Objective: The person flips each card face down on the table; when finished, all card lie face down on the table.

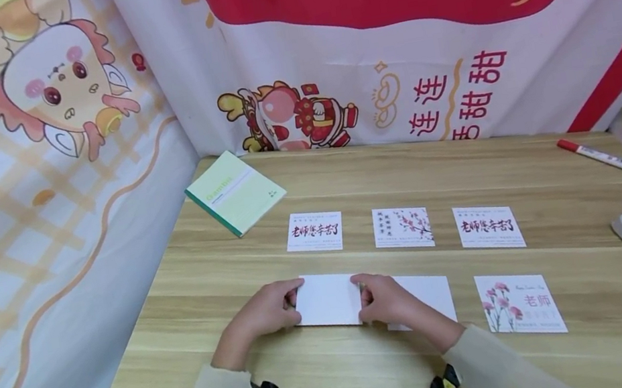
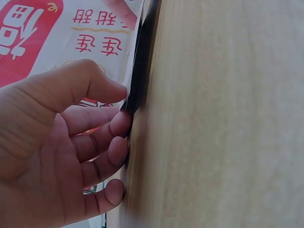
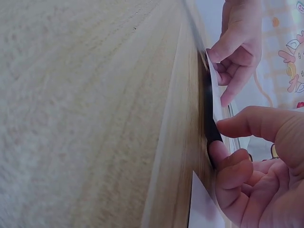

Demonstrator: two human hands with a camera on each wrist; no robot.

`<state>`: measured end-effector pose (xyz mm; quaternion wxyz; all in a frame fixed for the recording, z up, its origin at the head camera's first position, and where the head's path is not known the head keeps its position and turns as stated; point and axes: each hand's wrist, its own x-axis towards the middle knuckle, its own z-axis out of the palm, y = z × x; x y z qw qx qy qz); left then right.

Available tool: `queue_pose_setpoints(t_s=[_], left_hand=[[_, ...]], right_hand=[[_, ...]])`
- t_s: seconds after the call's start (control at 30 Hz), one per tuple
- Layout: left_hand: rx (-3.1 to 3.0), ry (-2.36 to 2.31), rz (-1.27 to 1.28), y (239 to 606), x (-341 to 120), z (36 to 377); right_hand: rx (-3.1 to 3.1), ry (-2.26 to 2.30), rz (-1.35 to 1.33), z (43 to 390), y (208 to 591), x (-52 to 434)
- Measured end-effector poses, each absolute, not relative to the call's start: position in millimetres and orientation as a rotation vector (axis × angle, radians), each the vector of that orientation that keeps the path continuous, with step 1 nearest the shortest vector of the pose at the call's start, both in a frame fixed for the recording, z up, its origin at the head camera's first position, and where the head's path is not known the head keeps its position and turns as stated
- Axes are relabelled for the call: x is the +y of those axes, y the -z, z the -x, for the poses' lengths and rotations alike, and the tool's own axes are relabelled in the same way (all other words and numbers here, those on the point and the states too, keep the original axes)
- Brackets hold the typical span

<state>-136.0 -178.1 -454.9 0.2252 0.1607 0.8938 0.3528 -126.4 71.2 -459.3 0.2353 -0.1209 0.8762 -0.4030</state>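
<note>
Pinching the blank white card [image 1: 328, 300] at its two short edges, I have my left hand [image 1: 265, 313] on one side and my right hand [image 1: 386, 301] on the other, fingers curled round the edges, with the card low over the table [image 1: 587, 354] between them. Just past my right fingers lies a second blank card [image 1: 427, 294], partly under my wrist, and beyond that a flower card [image 1: 520, 303]; three more printed cards sit in a row farther ahead of my fingers, well apart from them. From the left wrist, my thumb [image 2: 95, 78] lies on top of the card's edge [image 2: 128, 102] and my other fingers curl beneath it, so that edge is lifted off the wood. From the right wrist, my right thumb [image 3: 256, 123] and the fingers [image 3: 228, 159] below it close on the near edge of the card [image 3: 214, 95], and my left hand [image 3: 237, 52] holds the far edge. I judge it very light, thin and fairly stiff, easy to crease or smudge, and probably smooth, so the edges are where to hold it, with gentle pressure.
</note>
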Motion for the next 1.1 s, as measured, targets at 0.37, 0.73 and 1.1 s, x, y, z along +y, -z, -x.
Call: queue_pose_setpoints(t_s=[0.37,0.73,1.1], left_hand=[[2.599,-0.783,-0.455,452.9,-175.5,135.9],[2.602,-0.775,-0.412,450.5,-176.0,134.4],[2.602,-0.857,-0.313,430.7,-181.3,151.6]], right_hand=[[2.473,1.052,0.282,121.6,462.5,67.6],[2.51,1.006,0.264,119.8,460.7,65.7],[2.56,1.062,0.161,156.3,437.7,82.2]])
